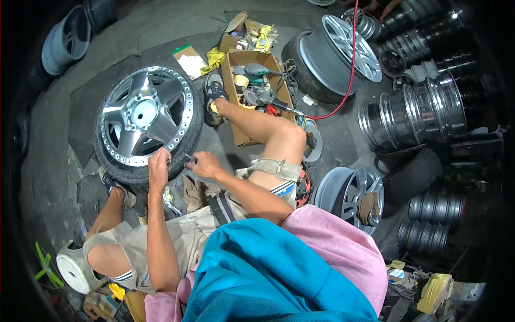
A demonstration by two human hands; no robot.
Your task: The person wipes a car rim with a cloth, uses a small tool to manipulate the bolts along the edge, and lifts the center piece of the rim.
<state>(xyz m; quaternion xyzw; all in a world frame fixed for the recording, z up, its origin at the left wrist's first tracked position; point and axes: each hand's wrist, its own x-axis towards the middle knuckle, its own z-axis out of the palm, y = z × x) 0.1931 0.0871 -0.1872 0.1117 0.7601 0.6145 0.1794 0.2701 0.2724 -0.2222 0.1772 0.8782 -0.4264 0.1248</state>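
A silver five-spoke wheel rim lies face up on a black tyre between my feet, with small holes ringing its outer lip. My left hand is closed at the near edge of the rim, its fingertips pinched at the lip; what they hold, if anything, is hidden. Just right of the tyre, my right hand grips a small dark piece between thumb and fingers, too small to name. It stays apart from the rim.
A cardboard box of power tools stands beyond my right foot, with a red air hose running to it. More wheels, including a grey one, and stacked chrome rims fill the right side. A white round container sits at lower left.
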